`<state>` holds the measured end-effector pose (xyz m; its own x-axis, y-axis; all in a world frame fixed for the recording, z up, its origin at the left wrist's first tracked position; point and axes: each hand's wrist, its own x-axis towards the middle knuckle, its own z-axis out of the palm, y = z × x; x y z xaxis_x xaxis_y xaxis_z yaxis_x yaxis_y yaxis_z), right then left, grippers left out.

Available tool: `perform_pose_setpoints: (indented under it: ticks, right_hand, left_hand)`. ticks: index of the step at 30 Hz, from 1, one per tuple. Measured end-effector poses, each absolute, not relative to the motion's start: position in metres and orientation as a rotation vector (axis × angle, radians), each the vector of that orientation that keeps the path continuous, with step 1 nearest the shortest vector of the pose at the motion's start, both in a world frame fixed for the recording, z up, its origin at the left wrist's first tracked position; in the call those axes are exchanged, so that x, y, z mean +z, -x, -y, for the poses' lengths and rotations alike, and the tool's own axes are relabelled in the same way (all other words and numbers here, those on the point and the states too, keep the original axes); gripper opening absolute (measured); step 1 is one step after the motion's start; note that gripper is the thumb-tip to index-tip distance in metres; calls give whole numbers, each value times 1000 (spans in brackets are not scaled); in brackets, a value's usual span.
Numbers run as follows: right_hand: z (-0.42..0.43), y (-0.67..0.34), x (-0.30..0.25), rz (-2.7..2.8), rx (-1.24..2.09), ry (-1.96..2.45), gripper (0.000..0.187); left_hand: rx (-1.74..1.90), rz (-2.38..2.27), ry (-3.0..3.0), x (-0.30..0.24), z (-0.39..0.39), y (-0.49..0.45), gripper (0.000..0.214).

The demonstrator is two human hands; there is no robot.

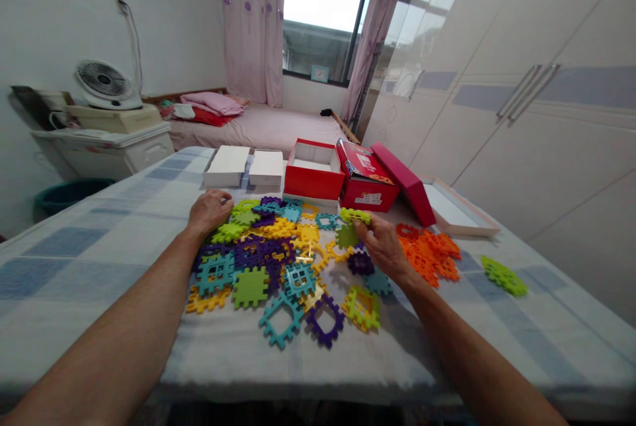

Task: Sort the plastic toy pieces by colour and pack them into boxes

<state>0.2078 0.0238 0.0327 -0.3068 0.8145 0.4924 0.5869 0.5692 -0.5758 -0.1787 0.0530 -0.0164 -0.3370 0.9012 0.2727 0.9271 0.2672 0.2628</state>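
My right hand [381, 244] pinches a lime green interlocking tile [354, 215] above the right side of a mixed pile. At the pile's left edge rests my left hand [209, 209], its fingers curled beside green pieces [229, 232]; whether it grips one is hidden. The pile holds notched plastic tiles in purple [249, 251], yellow [307, 234], teal [215, 272] and green [250, 287]. Nearest the camera lie a teal frame tile [265, 331] and a purple frame tile [312, 329]. Right of my right hand sits a heap of orange tiles [431, 256].
A separate green stack [503, 275] lies far right. Along the table's back stand white boxes [226, 166], an open red box [314, 182], a red printed box [365, 195], a leaning red lid [405, 182] and a shallow white tray [489, 226]. A checked cloth [124, 320] covers the table.
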Motion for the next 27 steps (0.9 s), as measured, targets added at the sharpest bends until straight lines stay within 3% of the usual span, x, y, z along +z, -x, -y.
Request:
perform_pose_setpoints:
  ticks: [5, 13, 18, 23, 27]
  right_hand:
    - [1, -252, 53, 1874, 448, 1277, 36]
    - [-17, -433, 49, 1374, -219, 2111, 34]
    - [-28, -495, 30, 1345, -267, 2481, 41]
    - [-22, -490, 27, 1301, -321, 2546, 50]
    - [0, -443, 36, 1541, -395, 2169, 47]
  left_hand:
    - [-540, 2465, 1820, -12, -51, 178, 44]
    - [-445, 2499, 1865, -14, -57, 185, 54]
    - [-409, 2485, 1857, -16, -59, 189, 55]
    - [-465, 2461, 1853, -14, -55, 185, 53]
    - [-496, 2455, 1849, -14, -53, 183, 51]
